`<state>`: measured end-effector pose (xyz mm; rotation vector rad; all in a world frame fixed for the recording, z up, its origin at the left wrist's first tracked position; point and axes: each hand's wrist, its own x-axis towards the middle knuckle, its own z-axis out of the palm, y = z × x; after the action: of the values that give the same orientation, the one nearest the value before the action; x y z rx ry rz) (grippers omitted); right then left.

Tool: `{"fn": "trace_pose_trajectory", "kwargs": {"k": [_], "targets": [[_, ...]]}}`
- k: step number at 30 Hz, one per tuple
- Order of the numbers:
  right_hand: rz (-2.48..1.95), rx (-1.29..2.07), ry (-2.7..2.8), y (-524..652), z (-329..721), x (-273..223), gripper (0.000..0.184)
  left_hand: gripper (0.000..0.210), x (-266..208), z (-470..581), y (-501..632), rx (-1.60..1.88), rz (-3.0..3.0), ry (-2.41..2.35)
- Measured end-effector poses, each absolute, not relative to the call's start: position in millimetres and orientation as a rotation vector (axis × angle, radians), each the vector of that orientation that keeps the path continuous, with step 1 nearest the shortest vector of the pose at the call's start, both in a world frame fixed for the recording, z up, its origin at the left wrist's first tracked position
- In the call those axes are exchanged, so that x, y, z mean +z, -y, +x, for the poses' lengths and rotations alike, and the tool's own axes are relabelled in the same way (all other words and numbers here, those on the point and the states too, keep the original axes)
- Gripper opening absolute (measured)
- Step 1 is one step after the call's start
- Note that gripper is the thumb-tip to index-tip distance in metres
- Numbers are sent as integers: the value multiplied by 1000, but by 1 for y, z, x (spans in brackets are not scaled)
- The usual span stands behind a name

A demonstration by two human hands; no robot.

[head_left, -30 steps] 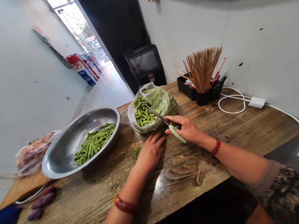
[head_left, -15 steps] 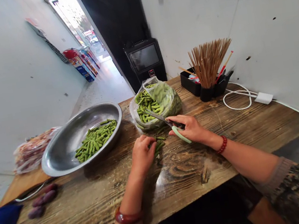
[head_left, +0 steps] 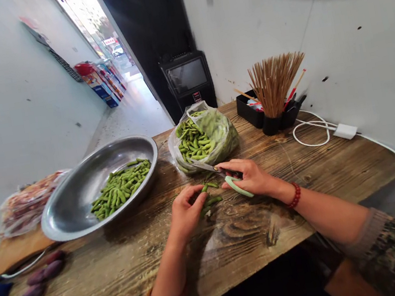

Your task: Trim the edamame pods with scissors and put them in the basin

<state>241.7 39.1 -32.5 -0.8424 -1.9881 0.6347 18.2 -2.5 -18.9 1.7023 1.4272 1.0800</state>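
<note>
I see my left hand (head_left: 185, 213) resting low on the wooden table (head_left: 300, 171), its grip curled closed around a small bunch of green bean pods (head_left: 210, 197); the pods stick out to the right of the fingers and lie just above the wood. My right hand (head_left: 251, 178) sits just beside it, to the right, and its grip is closed through the pale green handle of a pair of scissors (head_left: 220, 172). The blades point left and away from me, toward the foot of the clear plastic bag (head_left: 217, 132), and their tips lie near the pods in my left hand. I cannot tell whether the blades are parted or touching a pod.

The bag stands just beyond both hands, its mouth open and full of more green pods. To the left of it, a wide metal basin (head_left: 73, 199) holds a heap of trimmed pods (head_left: 121, 187) on its near right side. Further left lies another plastic bag (head_left: 27, 202) with reddish contents, and some purple tubers (head_left: 41, 280) rest near the table's left edge. On the far right, a black holder (head_left: 271, 123) carries a spread of wooden skewers (head_left: 275, 82), with a white cable (head_left: 312, 131) and adapter beside it. Each wrist wears a red bracelet.
</note>
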Motion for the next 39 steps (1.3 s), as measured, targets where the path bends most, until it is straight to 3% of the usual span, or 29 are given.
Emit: {"fn": "trace_pose_trajectory", "kwargs": {"k": [7, 18, 39], "targets": [[-825, 662, 2031, -39, 243, -34, 48, 18, -20, 13, 6, 1011, 1335, -1328], [-792, 737, 2111, -31, 240, -27, 55, 25, -9, 14, 12, 1276, 992, -1121], [-728, 696, 2274, -28, 236, -36, 66, 14, -9, 18, 13, 1260, 1331, -1203]]}}
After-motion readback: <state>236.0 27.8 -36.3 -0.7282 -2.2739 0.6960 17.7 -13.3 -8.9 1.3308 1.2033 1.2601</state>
